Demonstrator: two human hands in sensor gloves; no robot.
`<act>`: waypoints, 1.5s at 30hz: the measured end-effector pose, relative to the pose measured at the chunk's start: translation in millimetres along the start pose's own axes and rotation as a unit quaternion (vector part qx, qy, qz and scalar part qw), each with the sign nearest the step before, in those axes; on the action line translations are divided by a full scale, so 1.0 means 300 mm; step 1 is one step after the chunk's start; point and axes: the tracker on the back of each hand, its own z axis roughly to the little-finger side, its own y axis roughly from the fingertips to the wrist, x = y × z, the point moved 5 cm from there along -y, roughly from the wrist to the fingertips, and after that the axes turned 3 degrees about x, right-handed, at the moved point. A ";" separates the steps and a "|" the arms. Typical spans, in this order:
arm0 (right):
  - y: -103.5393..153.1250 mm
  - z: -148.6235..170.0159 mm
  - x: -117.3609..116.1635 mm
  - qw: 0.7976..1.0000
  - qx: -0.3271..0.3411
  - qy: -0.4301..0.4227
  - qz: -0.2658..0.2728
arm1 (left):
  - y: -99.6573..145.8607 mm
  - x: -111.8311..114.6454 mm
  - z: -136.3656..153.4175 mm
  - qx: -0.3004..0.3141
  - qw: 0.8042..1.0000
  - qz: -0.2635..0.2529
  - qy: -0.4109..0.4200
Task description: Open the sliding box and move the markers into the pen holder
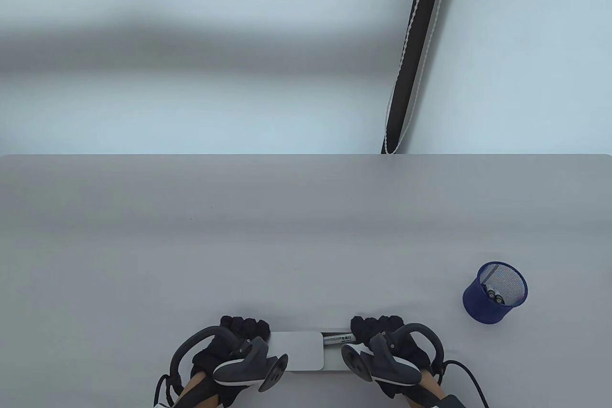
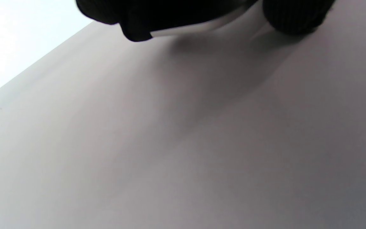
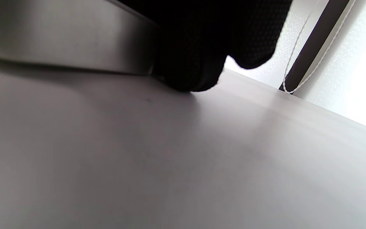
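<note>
A flat white sliding box sits at the table's near edge. Its lid (image 1: pixel 299 350) is shifted left, and the gap at the right shows a grey marker (image 1: pixel 337 339) lying inside. My left hand (image 1: pixel 244 331) grips the lid's left end; the left wrist view shows its fingers (image 2: pixel 157 12) curled over the lid edge (image 2: pixel 195 28). My right hand (image 1: pixel 373 331) holds the box's right end, its fingers (image 3: pixel 208 41) wrapped round the box wall (image 3: pixel 65 38). The blue mesh pen holder (image 1: pixel 495 291) stands to the right with markers (image 1: pixel 495 295) inside.
The grey table (image 1: pixel 287 236) stretches away to its far edge. Behind it, a dark blind strip with a white bead cord (image 1: pixel 413 54) hangs against a pale wall. The trackers on both hands hide the box's near corners.
</note>
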 end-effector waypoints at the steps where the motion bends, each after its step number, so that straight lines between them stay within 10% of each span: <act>1: 0.001 0.002 0.000 1.000 0.000 -0.003 0.001 | 0.000 0.000 0.000 0.000 1.000 0.000 0.000; 45: 0.017 0.023 0.013 0.999 -0.027 0.012 0.021 | -0.001 0.000 -0.002 -0.001 1.000 0.002 -0.002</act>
